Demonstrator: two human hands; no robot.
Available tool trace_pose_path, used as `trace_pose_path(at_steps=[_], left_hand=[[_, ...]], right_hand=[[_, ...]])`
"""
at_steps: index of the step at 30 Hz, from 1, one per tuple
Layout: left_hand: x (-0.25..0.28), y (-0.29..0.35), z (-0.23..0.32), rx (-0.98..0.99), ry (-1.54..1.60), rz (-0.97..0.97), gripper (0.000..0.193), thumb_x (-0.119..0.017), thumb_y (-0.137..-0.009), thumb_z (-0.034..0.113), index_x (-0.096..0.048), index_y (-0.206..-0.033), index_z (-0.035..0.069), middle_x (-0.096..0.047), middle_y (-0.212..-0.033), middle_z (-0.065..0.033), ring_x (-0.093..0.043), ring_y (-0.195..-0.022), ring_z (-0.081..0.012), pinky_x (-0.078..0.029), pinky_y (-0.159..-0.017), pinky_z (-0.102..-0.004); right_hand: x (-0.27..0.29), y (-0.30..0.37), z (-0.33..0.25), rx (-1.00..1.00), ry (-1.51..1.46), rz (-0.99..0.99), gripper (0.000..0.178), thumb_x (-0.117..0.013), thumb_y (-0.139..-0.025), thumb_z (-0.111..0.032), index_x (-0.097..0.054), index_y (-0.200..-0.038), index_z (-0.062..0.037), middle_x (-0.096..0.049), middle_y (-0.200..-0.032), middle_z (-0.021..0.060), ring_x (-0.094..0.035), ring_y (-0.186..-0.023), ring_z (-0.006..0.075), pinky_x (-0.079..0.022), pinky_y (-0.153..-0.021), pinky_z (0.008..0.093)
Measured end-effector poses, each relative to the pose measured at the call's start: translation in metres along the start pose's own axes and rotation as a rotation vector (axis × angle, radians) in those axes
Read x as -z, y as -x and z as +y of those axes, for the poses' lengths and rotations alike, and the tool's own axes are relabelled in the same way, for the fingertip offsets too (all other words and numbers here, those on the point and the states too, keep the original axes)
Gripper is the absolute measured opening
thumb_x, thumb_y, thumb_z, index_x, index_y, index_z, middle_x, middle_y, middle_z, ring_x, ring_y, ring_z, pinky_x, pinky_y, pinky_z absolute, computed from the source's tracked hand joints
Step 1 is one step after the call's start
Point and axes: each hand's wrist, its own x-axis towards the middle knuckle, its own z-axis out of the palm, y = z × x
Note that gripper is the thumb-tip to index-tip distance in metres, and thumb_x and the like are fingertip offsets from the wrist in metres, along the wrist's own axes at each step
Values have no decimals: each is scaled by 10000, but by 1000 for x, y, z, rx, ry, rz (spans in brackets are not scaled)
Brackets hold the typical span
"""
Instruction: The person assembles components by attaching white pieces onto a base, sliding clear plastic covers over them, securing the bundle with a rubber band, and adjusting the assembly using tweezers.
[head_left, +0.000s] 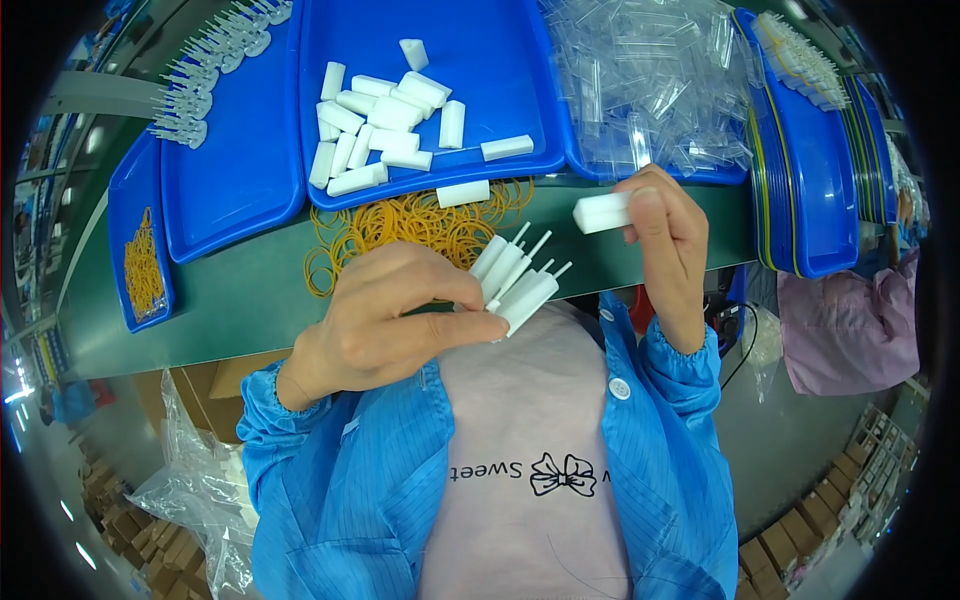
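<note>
In front of my chest my left hand (385, 315) is closed round a bunch of white pronged pieces (527, 298). Several thin white rods stick up out of their far ends. My right hand (668, 235), to the right and a little higher, pinches a single white block (600, 212) between thumb and fingers. That block is apart from the bunch. Just beyond my left hand lies a pile of yellow rubber bands (385, 232), with a loose white block (463, 193) at the tray's near edge. More white blocks (395, 112) are heaped in the middle blue tray (345, 35).
A left blue tray (235, 150) carries a row of white pronged pieces (205, 85). Rubber bands also fill a small blue tray (116, 215). Clear plastic sleeves (650, 80) are piled at the back right, near stacked blue trays (810, 190). The green table's edge (230, 345) runs before me.
</note>
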Motion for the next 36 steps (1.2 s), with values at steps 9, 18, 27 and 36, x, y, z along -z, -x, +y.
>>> trace_pose_path(at_steps=[9, 18, 27, 36], left_hand=[[1, -1, 2, -101, -60, -17, 225, -709, -605, 110, -730, -829, 122, -604, -781, -10, -564, -687, -170, -476, -571, -293], [3, -1, 4, -132, -64, -59, 281, -697, -557, 125, -732, -835, 137, -605, -792, 0, -549, -695, -176, -473, -561, -288], [-3, -1, 5, -158, -119, -44, 300, -719, -539, 103, -731, -837, 134, -608, -799, -6, -565, -714, -176, -483, -565, -294], [-7, 1, 10, 130, -116, 151, 582, -783, -652, 163, -580, -1188, 63, -576, -1109, -132, -619, -888, -249, -517, -702, -328]], right_hand=[[0, -10, 2, 42, -5, -283, 305, -500, -937, -249, -603, -824, 14, -515, -755, 49, -475, -681, 120, -357, -596, 258], [5, -10, 4, -65, -187, -413, 326, -509, -930, -286, -615, -833, 7, -525, -781, 41, -474, -705, 107, -354, -613, 249], [-14, -3, -14, 67, -79, -519, 189, -608, -844, -191, -634, -815, -6, -538, -719, 70, -482, -682, 187, -364, -634, 298], [-16, 5, -22, 133, -18, -471, 166, -689, -762, -188, -653, -792, -28, -545, -691, 65, -468, -649, 197, -353, -609, 315]])
